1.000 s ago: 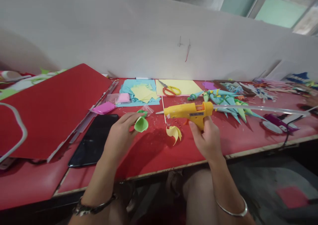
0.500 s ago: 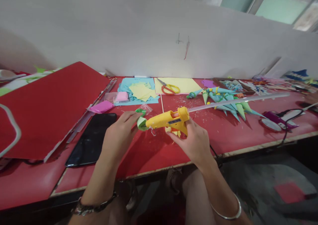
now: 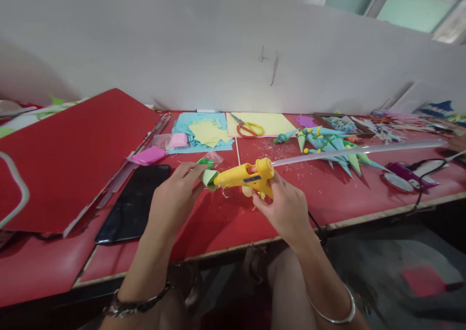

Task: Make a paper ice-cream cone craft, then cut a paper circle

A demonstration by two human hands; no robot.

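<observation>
My left hand [image 3: 176,191] pinches a small piece of light green paper [image 3: 210,178], curled at its end. In my right hand [image 3: 286,201] is a yellow glue gun [image 3: 242,175], its nozzle touching or very close to the green paper. A long clear glue stick [image 3: 349,151] juts from the back of the gun toward the right. Just behind the paper lies a green item [image 3: 206,162] beside clear plastic wrap. Small yellow pieces [image 3: 247,191] rest on the red table below the gun, partly hidden by it.
A black phone [image 3: 134,204] and a red board [image 3: 83,160] are at left. Behind are cut paper pieces [image 3: 209,133] and scissors [image 3: 247,127]. Blue and green paper cones [image 3: 337,150], a tray [image 3: 316,118] and a purple device [image 3: 409,175] lie at right. Another person's hand [image 3: 457,143] shows at the right edge.
The glue gun and my right hand have shifted slightly left, and the glue stick's far end has swung a little. The green paper has turned slightly in my left hand.
</observation>
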